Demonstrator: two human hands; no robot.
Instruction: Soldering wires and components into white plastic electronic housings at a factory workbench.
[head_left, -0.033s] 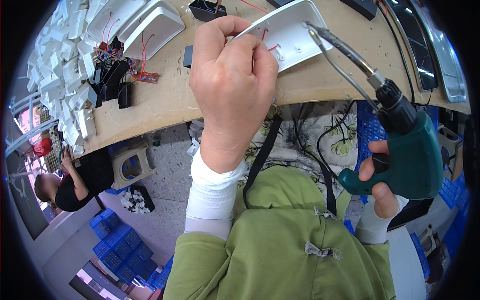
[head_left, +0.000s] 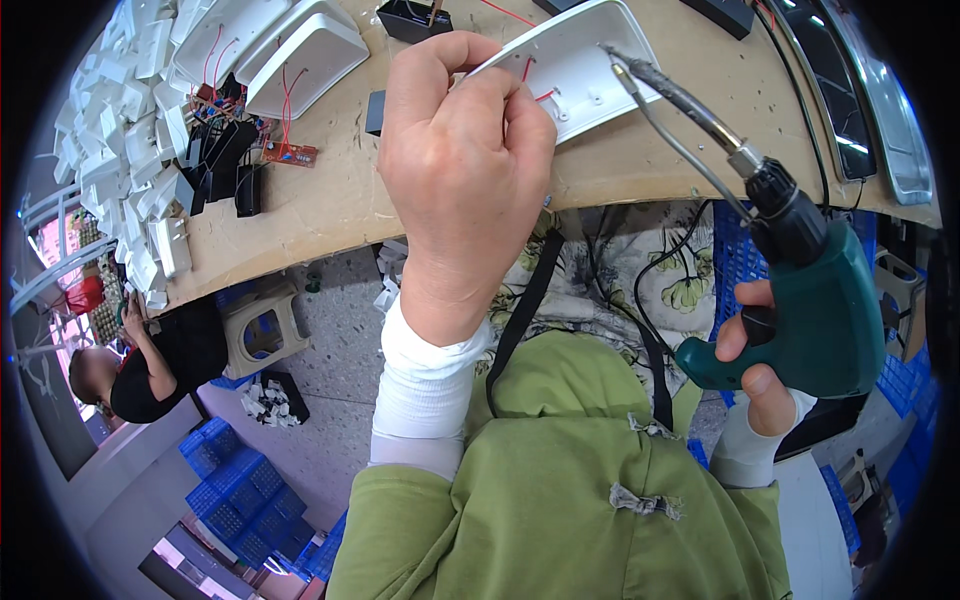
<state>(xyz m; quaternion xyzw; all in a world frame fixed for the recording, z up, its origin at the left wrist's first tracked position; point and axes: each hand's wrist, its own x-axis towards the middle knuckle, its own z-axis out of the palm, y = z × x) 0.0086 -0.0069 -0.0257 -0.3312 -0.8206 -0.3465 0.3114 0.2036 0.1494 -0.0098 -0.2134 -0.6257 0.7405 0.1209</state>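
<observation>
My left hand point(head_left: 465, 150) is closed at the left end of a white plastic casing point(head_left: 590, 75), tipped up over the table. Its fingertips are partly hidden behind the knuckles. Two short red wires show inside the casing. My right hand point(head_left: 755, 345) grips a green soldering gun point(head_left: 825, 310), with fingers around the handle near the black trigger. The gun's long dark tip point(head_left: 690, 105) and a thin metal feed tube point(head_left: 670, 140) beside it reach into the casing. Whether the tip touches the plastic I cannot tell.
Left on the table point(head_left: 330, 210) lie a heap of small white plastic parts point(head_left: 125, 130), more white casings point(head_left: 310, 65), black battery boxes point(head_left: 220, 165) and a red circuit board point(head_left: 290, 153). A cable runs along the right. A person point(head_left: 160, 350) sits far left, near a stool point(head_left: 265, 330).
The soldering gun and its tip have shifted very slightly to the left. My left hand and the casing look the same.
</observation>
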